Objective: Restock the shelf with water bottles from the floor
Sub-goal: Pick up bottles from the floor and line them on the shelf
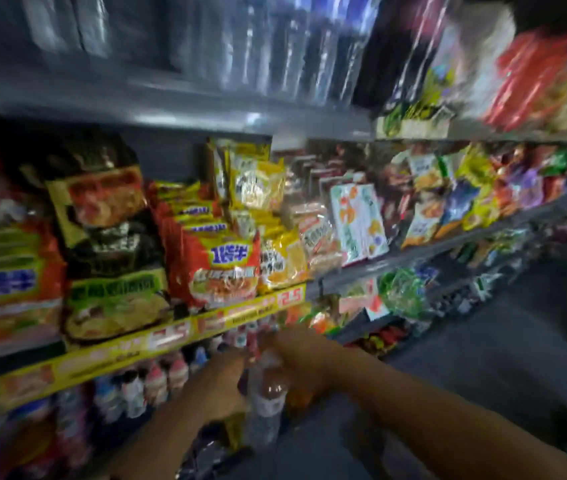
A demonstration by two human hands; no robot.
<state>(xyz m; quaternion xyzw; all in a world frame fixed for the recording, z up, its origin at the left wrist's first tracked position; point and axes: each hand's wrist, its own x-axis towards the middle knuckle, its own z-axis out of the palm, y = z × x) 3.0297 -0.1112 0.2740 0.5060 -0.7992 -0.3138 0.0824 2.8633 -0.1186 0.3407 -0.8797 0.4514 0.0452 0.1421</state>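
Both hands meet at a clear water bottle (264,407), just under the yellow price strip (157,337) on the shelf edge. The left hand (221,386) and right hand (301,362) flank it; blur hides their grip. Small bottles (157,379) crowd the shelf leftward; open aisle floor (500,341) lies right

Noodle packets (219,268) stand on the shelf (157,336) above rows of bottles (157,379).
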